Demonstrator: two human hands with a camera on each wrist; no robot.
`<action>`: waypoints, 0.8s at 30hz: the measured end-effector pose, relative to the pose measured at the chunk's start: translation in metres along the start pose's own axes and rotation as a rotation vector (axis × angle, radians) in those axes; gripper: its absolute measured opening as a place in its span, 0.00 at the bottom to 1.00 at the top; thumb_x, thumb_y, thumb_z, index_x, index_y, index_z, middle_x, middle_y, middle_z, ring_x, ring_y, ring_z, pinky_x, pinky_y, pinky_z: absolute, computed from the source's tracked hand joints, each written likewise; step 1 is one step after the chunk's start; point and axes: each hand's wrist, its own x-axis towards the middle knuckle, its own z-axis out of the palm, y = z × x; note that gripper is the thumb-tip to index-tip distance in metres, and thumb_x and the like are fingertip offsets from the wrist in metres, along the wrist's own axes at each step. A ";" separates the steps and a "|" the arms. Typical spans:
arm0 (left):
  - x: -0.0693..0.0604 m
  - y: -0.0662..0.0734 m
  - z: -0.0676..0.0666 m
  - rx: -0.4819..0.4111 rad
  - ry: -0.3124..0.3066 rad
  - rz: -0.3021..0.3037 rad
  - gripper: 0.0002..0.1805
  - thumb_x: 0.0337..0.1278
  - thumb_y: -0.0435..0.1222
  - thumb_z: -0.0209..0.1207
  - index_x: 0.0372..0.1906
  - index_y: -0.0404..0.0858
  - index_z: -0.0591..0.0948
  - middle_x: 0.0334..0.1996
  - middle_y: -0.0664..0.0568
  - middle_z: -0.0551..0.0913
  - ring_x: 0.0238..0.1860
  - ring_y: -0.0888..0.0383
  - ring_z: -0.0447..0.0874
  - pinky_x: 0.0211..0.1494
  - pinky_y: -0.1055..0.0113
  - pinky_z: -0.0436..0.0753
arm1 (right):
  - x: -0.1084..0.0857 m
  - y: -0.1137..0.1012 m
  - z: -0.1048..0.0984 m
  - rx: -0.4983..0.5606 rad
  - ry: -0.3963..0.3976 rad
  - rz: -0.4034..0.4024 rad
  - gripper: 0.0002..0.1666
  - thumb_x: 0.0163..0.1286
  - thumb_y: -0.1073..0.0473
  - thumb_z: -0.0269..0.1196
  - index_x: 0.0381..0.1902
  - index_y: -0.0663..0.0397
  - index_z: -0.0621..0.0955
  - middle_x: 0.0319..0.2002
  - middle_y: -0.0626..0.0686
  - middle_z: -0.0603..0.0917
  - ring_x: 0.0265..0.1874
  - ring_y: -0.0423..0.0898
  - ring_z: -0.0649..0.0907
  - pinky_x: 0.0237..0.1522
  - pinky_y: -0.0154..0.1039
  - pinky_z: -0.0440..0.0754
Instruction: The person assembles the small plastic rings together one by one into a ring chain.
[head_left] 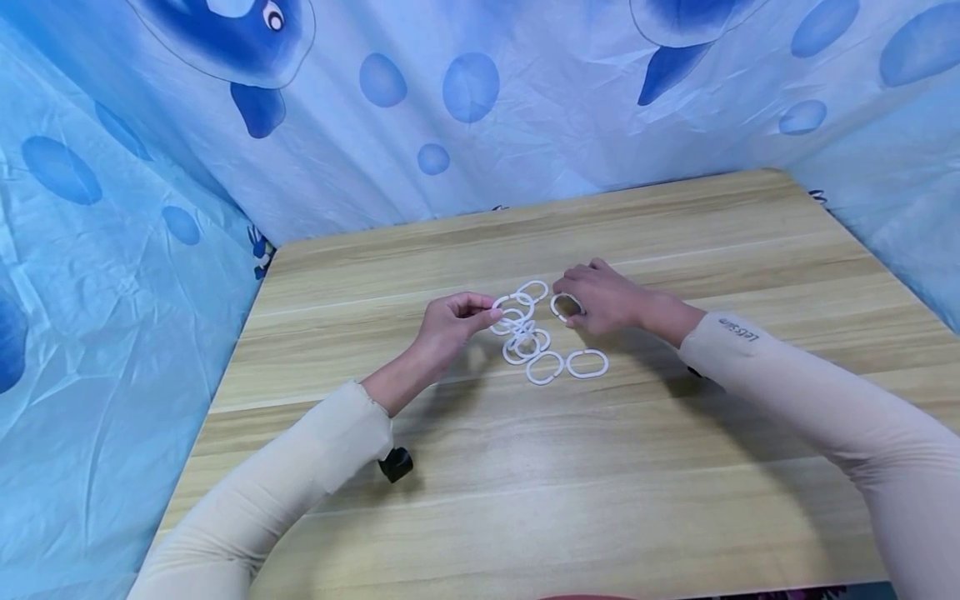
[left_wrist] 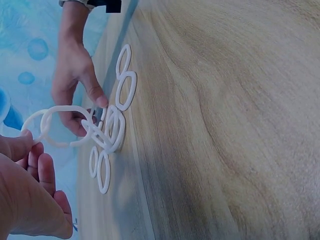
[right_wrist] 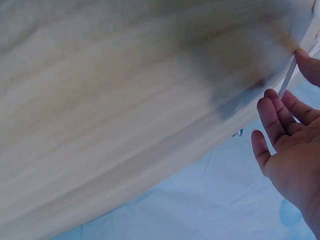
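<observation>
Between thumb and fingers my left hand (head_left: 455, 323) pinches a white oval link (left_wrist: 31, 122) with a small gap in its side. Hooked through it is another white link (left_wrist: 67, 108), and more hang below in a short chain towards the table. To the right of the chain, my right hand (head_left: 606, 298) grips a separate white link (head_left: 553, 308), which appears edge-on as a thin white link (right_wrist: 287, 79) in the right wrist view. Just in front of the hands, two loose links lie flat: one link (head_left: 528, 372) and, beside it, another link (head_left: 587, 377).
Everything lies over a wood-grain table (head_left: 525, 483). Behind it and along both sides hangs a blue curtain (head_left: 337, 158) printed with whales and bubbles. A dark red edge (head_left: 585, 597) shows at the bottom of the head view.
</observation>
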 end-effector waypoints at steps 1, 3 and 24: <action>0.000 0.000 0.000 0.000 0.000 0.000 0.10 0.56 0.32 0.66 0.42 0.31 0.83 0.30 0.54 0.81 0.34 0.62 0.77 0.55 0.52 0.76 | 0.000 0.000 0.000 -0.032 0.009 -0.018 0.30 0.56 0.51 0.68 0.53 0.61 0.77 0.50 0.59 0.80 0.53 0.58 0.77 0.54 0.55 0.66; 0.000 0.000 0.000 -0.001 0.000 0.000 0.10 0.56 0.32 0.66 0.41 0.31 0.83 0.31 0.54 0.81 0.34 0.62 0.77 0.56 0.52 0.76 | 0.000 -0.001 -0.001 -0.077 0.025 -0.048 0.30 0.54 0.49 0.68 0.51 0.61 0.78 0.47 0.59 0.81 0.49 0.57 0.78 0.50 0.52 0.67; 0.002 -0.001 0.004 -0.003 -0.013 -0.004 0.10 0.55 0.31 0.66 0.41 0.31 0.83 0.32 0.54 0.82 0.34 0.63 0.79 0.59 0.49 0.75 | -0.007 -0.002 -0.038 0.093 0.260 -0.034 0.21 0.53 0.51 0.69 0.43 0.56 0.81 0.27 0.49 0.76 0.29 0.46 0.73 0.38 0.44 0.65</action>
